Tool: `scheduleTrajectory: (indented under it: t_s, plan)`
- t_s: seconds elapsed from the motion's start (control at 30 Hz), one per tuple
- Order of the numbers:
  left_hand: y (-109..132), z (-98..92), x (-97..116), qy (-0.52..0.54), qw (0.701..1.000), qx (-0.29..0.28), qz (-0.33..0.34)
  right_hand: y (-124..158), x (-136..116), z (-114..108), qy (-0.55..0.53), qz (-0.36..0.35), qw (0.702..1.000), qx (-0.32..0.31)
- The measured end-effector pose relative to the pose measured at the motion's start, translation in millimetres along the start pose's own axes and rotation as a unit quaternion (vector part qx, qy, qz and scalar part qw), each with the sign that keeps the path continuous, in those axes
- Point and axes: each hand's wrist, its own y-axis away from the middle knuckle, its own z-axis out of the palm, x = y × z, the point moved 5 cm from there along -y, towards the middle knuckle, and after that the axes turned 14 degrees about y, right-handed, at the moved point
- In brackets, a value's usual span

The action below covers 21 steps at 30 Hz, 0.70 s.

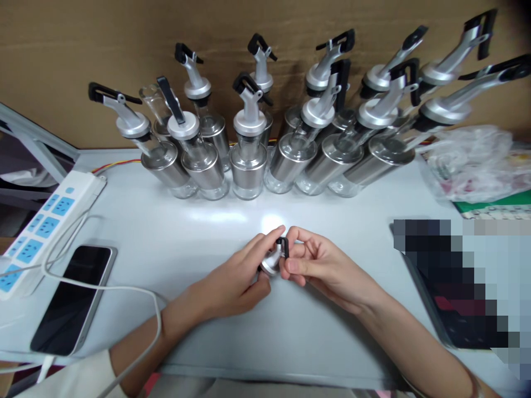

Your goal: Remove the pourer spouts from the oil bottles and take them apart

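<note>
"Two bare forearms [178, 315] slanted in from the bottom corners of the frame, the left one out of a pale sleeve [78, 376], with a white cable [120, 288] looping across it."

"And where was the pourer spout [270, 263]?"

"Just below the centre, between both hands, above the pale tabletop [265, 348]. It had a silver, domed collar and a black lever [285, 247]."

"How did the left hand [236, 273] have it?"

"Pinched, thumb below and fingers above, around the silver collar. The hand itself hid part of the spout."

"The right hand [319, 265] too?"

"That one had its thumb and fingertips drawn in at the black lever, pinching there, with the other fingers curled."

"What stood beyond them?"

"Glass bottles [248, 171] with steel bands, crowded in rows across the upper middle. Similar spouts topped most of them, and brown cardboard [103, 44] rose behind."

"Anything at the sides?"

"A dark-screened phone [74, 301] lay at the lower left, near a white power strip [41, 226] with blue sockets. Crumpled clear plastic [468, 160] sat at the upper right. Below it, a dark flat object [410, 276] was mostly blurred out, so I couldn't tell what it was."
</note>
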Motion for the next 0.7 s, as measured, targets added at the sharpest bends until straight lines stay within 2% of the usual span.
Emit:
scheduleTrajectory:
  t_s: [0.17, 0.3, 0.43, 0.57, 0.7]
  plan:
    - [-1, -1.9, 2, 0.027, 1.000, 0.010, 0.006, 0, 1, 1, -0.022, 0.004, 1.000, -0.010]
    - [2, -1.7, -3, 0.047, 0.998, 0.030, -0.011, 0, 2, 2, -0.027, 0.014, 0.999, -0.015]
    - [5, -1.3, -10, 0.087, 0.995, 0.052, -0.022, 0, -2, 2, -0.029, -0.007, 1.000, 0.004]
    - [5, -1.1, -11, 0.092, 0.994, 0.055, -0.011, 1, -5, -1, -0.015, -0.030, 0.999, 0.034]
    - [4, -1.0, -7, 0.081, 0.996, 0.048, -0.002, 0, -2, 0, -0.020, -0.014, 1.000, 0.015]
